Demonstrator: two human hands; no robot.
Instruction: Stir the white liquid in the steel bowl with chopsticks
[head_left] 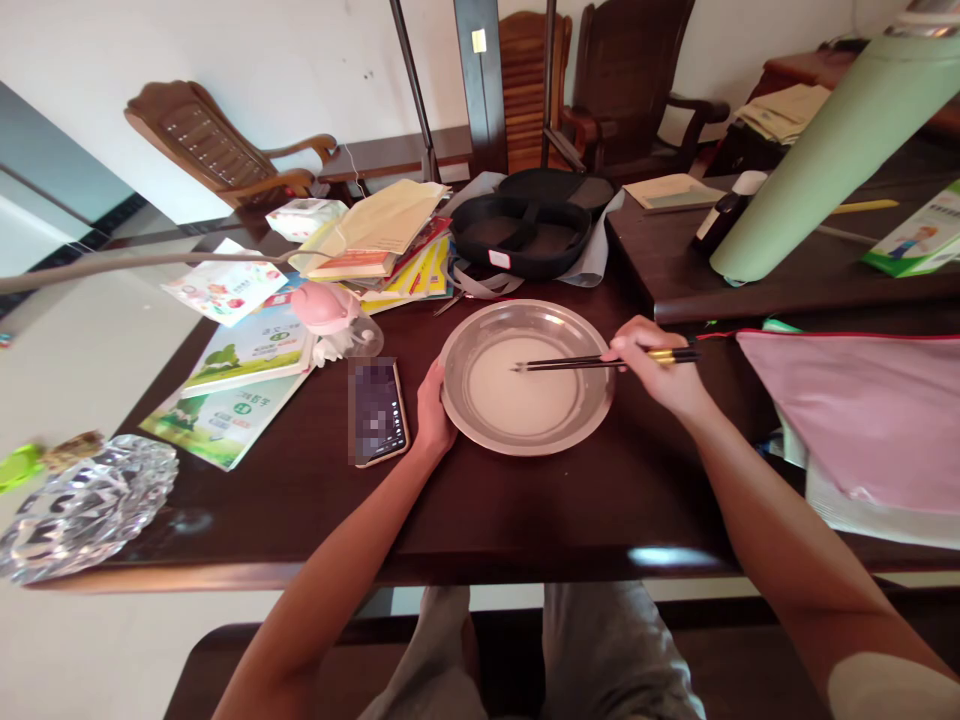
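Note:
A round, shallow metal basin [596, 405] stands on the dark wooden table, with a pale, cloudy liquid [517, 405] in it. Against the basin's left side is my left hand [435, 415], holding it by the rim; some of its fingers are hidden behind the metal. My right hand [656, 372] is closed around a pair of black chopsticks [570, 362] with gold bands. Their tips point left over the middle of the basin, at or just above the liquid; I cannot tell whether they touch it.
Left of the basin lie a phone [381, 412], a pink-lidded bottle [326, 308], booklets [247, 350] and a glass dish [90, 505]. Behind are stacked books [375, 235] and a black case [521, 230]. A pink pouch [862, 410] and tall green bottle [832, 150] stand right.

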